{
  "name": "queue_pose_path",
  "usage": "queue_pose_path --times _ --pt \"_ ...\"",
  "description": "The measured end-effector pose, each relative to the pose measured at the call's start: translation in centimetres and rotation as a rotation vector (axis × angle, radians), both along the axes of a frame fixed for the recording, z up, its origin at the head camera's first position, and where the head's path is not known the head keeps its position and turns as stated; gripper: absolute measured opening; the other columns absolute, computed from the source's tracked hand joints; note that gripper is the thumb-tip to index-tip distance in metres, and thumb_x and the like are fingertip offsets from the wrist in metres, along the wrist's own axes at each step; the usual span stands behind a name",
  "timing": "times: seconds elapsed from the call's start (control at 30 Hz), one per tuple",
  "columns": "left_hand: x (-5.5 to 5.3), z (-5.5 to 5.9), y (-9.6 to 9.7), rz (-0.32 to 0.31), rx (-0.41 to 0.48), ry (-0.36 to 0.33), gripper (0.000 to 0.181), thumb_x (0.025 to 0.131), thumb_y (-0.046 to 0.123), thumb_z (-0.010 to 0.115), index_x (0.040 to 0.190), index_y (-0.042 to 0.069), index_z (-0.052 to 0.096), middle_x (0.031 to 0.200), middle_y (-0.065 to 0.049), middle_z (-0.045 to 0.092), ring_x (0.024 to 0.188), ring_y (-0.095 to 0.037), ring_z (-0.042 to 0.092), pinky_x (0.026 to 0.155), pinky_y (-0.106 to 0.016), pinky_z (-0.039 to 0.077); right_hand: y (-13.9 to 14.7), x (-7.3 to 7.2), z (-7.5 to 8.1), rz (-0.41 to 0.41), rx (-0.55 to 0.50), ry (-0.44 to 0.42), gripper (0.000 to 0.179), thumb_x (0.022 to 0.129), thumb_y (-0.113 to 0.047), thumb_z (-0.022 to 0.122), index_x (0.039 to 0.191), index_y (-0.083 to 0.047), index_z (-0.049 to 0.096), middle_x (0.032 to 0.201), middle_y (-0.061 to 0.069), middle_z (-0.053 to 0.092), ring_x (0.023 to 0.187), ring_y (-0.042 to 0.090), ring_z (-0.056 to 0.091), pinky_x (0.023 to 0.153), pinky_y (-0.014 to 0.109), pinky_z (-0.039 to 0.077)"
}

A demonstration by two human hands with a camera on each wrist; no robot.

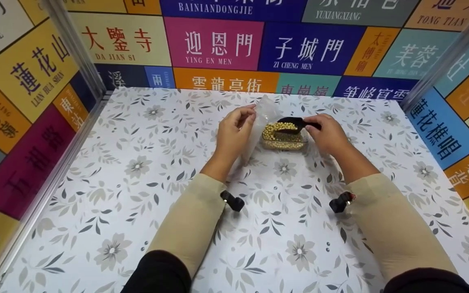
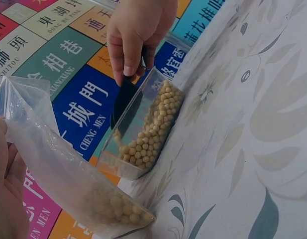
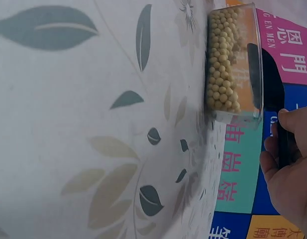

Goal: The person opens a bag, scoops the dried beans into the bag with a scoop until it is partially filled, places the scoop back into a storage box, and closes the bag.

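A clear rectangular container [image 1: 305, 139] holds pale yellow soybeans [image 2: 151, 134]. My right hand [image 1: 327, 132] grips the handle of a black scoop [image 1: 295, 122], whose bowl reaches into the container from above; the right wrist view also shows this scoop [image 3: 271, 77] over the container's rim. On the container's left, my left hand [image 1: 234, 130] pinches the upper edge of a translucent plastic zip bag [image 2: 53, 154]. The bag stands upright on the table, with some soybeans at its bottom. Its mouth is partly hidden by the left hand in the head view.
The table [image 1: 169, 228] has a white cloth with grey leaves and flowers. Colourful panels with printed characters [image 1: 218, 44] stand behind it and along both sides, with metal posts [image 1: 84, 53] at the corners. A black device [image 1: 233, 201] sits on each wrist.
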State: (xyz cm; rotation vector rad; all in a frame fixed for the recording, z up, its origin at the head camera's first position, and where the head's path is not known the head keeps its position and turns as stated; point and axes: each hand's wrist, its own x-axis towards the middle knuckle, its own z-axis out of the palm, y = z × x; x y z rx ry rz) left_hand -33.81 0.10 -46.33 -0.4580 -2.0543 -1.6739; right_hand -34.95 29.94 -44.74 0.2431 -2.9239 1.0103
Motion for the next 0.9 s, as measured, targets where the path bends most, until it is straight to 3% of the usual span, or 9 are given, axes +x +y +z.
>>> queue_pose_path --times 0.37,0.53,0.77,0.9 --pt "0.1 0.1 0.1 -0.008 0.019 -0.018 0.012 0.106 0.020 0.069 0.112 0.011 0.076 0.134 0.001 0.077 0.115 -0.009 0.072 0.101 -0.019 0.059 1.1 0.9 1.8 -0.056 -0.107 -0.042 0.040 0.113 -0.027 0.055 0.149 -0.011 0.061 0.151 0.018 0.055 0.135 0.035 0.057 0.112 0.051 0.050" --pt "0.1 0.0 0.1 0.002 0.008 -0.016 0.013 0.107 0.020 0.067 0.113 0.012 0.076 0.134 0.001 0.076 0.116 -0.008 0.072 0.101 -0.019 0.059 0.9 1.3 3.8 -0.097 -0.146 -0.003 0.041 0.112 -0.034 0.056 0.148 -0.014 0.063 0.150 0.014 0.056 0.130 0.031 0.057 0.105 0.045 0.051" --pt "0.1 -0.1 0.2 -0.010 0.034 -0.026 0.012 0.106 0.020 0.068 0.112 0.012 0.076 0.133 0.001 0.076 0.118 -0.009 0.072 0.102 -0.020 0.059 -0.1 2.2 7.2 -0.133 -0.176 0.054 0.043 0.111 -0.040 0.056 0.148 -0.019 0.064 0.152 0.009 0.056 0.135 0.026 0.055 0.111 0.042 0.052" --pt "0.1 -0.1 0.2 -0.012 0.035 -0.018 0.013 0.106 0.020 0.068 0.112 0.011 0.076 0.133 0.001 0.076 0.118 -0.009 0.072 0.101 -0.020 0.059 -1.1 3.0 8.8 -0.111 -0.149 0.090 0.042 0.111 -0.039 0.056 0.147 -0.020 0.065 0.149 0.006 0.057 0.134 0.023 0.055 0.112 0.040 0.052"
